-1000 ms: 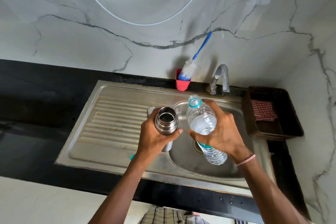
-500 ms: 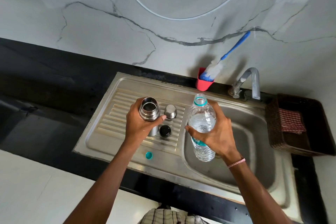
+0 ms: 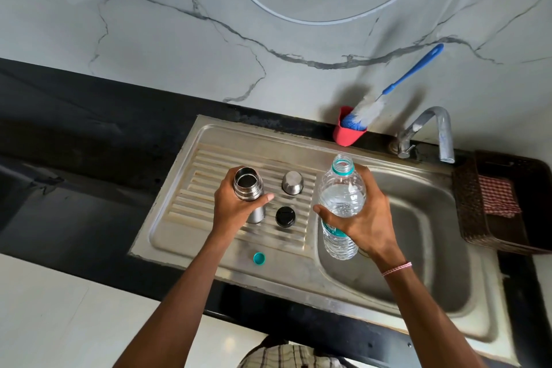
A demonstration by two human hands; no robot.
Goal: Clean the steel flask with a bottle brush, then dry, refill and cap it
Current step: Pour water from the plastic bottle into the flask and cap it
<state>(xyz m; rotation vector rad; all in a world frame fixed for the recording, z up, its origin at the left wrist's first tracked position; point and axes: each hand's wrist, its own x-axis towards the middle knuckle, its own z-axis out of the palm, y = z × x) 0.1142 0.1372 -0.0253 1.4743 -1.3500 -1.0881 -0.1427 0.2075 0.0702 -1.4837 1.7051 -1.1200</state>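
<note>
The steel flask point(image 3: 248, 188) stands open over the drainboard point(image 3: 185, 206), your left hand point(image 3: 236, 214) curled round it and your right hand point(image 3: 369, 226) wrapped round the uncapped water bottle point(image 3: 340, 203), and with the bottle brush point(image 3: 369, 109) parked in its red cup point(image 3: 346, 136), scrubbing looks done and capping remains.

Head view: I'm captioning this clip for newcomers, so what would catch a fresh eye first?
Two hands at a steel sink: the left hand grips an open flask over the drainboard, the right hand holds an uncapped water bottle beside it. Behind, a blue-handled brush stands in a red cup against the wall.
</note>
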